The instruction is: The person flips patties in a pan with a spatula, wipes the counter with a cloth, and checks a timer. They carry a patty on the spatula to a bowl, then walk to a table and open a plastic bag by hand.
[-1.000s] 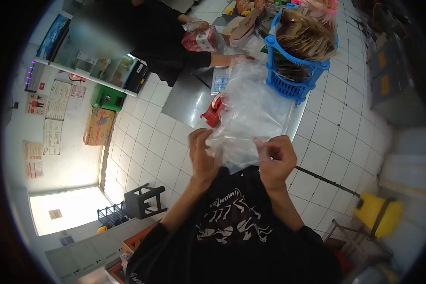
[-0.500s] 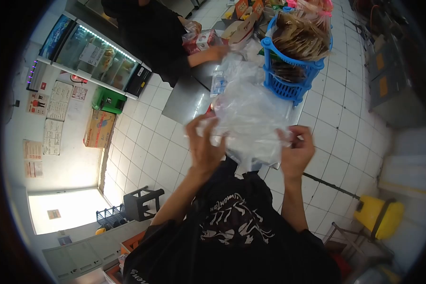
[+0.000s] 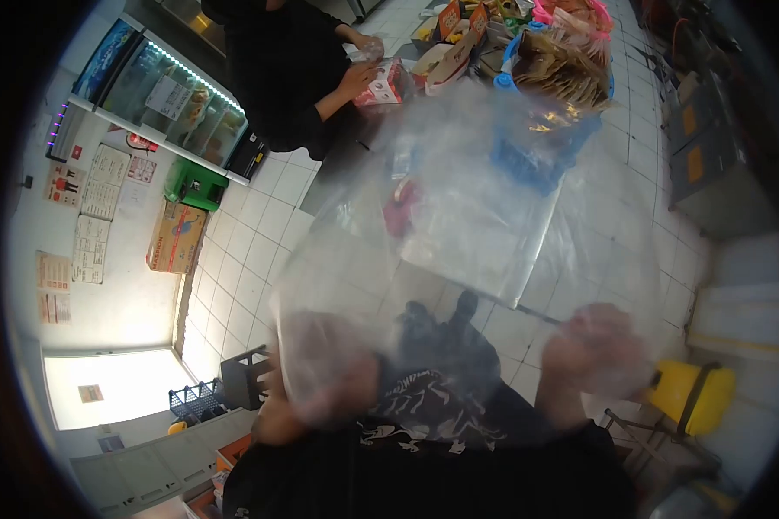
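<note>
A large clear plastic bag (image 3: 467, 208) is spread wide in front of me, and the table shows hazily through it. My left hand (image 3: 333, 376) is at the bag's lower left, its fingers closed on the plastic and blurred behind the film. At the lower right, my right hand (image 3: 593, 350) is curled into a fist on the bag's other side, also seen through the film. Behind the bag lies the metal table (image 3: 480, 251), with a small pink-red item (image 3: 400, 208) near its left side that I cannot make out.
A blue basket (image 3: 537, 156) of flat brown packets (image 3: 567, 69) stands at the table's far right, near a pink basket (image 3: 576, 16). A co-worker in black (image 3: 277, 78) handles a red-and-white box (image 3: 383, 85) at the far left. A yellow case (image 3: 694, 398) is at right.
The crumpled bag has been lifted off the table and opened out wide. Both my hands have moved apart and closer to my body. The co-worker's hands have moved to the red-and-white box.
</note>
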A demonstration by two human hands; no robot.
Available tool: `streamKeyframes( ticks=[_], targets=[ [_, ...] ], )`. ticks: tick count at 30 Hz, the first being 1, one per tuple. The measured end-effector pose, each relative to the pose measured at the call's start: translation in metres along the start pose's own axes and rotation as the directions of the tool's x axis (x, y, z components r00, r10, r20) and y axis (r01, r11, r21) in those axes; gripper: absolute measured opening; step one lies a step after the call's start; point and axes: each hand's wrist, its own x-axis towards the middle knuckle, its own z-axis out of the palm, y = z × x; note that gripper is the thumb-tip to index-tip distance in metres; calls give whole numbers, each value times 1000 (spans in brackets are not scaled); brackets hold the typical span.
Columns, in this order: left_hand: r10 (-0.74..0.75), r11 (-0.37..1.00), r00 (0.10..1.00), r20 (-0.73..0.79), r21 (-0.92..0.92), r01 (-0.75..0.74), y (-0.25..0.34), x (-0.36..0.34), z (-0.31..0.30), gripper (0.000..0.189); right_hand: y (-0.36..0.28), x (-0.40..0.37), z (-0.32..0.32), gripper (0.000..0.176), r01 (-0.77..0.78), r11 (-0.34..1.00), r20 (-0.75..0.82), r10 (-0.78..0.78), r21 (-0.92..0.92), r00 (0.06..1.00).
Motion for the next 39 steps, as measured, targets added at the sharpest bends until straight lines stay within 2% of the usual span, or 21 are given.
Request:
streamKeyframes(
  ticks=[2,3,4,5,7,8,10,11,13,16,18,20,22,24,27,29,31,33,34,36,39],
  targets=[
    [191,934,982,4,307,-183,-36,-55,38,16,30,-28,10,20,137,974,6,-139,-180,990],
    [242,907,966,-86,373,-194,-39,-72,53,14,58,-51,14,24,-36,972,97,60,-233,994],
    [-180,976,975,-131,104,194,-32,-79,49,11,78,-64,19,29,-197,936,171,254,-293,952],
    [-559,822,827,-61,-170,543,-29,-75,49,9,69,-61,28,29,-190,938,153,242,-290,958],
    [-644,725,765,22,-303,619,8,-79,25,11,35,-116,37,37,-78,995,14,77,68,997],
    [-700,622,712,53,-444,645,18,-79,19,15,24,-128,38,37,-83,995,15,82,56,997],
    [-721,570,685,106,-472,673,18,-96,19,18,6,-127,47,55,-4,1000,102,2,21,995],
    [-668,561,710,222,-478,676,23,-109,11,21,-6,-131,48,31,-22,998,158,11,67,987],
    [-601,529,695,395,-455,716,28,-122,-9,29,22,-148,48,28,-81,984,150,56,160,987],
    [-598,669,714,364,-265,695,22,-129,-49,27,15,-159,18,21,-202,945,59,193,259,979],
    [-622,661,706,340,-255,706,12,-143,-42,26,-26,-167,8,23,225,950,-34,-223,218,974],
    [-641,657,696,323,-236,716,9,-156,-39,26,-53,-184,12,22,221,974,78,-225,57,971],
    [-604,736,761,237,-203,646,9,-167,-41,23,-35,-181,15,27,262,850,51,-269,-457,962],
    [-645,722,733,218,-141,678,-36,-198,-36,21,-16,-169,-3,28,112,865,-11,-135,-490,991],
    [-705,671,682,194,-127,730,-42,-200,-43,14,-33,-167,-7,35,61,962,-85,-86,-264,993],
    [-704,601,649,289,-245,761,-16,-182,-52,6,-65,-189,14,43,159,984,120,-150,-74,981],
    [-611,616,689,390,-313,723,10,-166,-50,12,-96,-202,50,57,222,969,461,-246,106,853],
    [-607,618,688,398,-308,724,19,-144,-56,13,-101,-207,104,66,487,873,468,-438,18,768],
    [-590,615,688,423,-317,722,21,-140,-58,15,-87,-199,120,66,483,875,469,-438,28,767],
    [-582,668,726,366,-295,683,7,-152,-65,16,-41,-182,154,64,536,716,452,-336,-448,827],
    [-724,647,607,327,16,763,-52,-189,-72,10,23,-154,146,49,384,820,364,-234,-425,902]
  ],
)
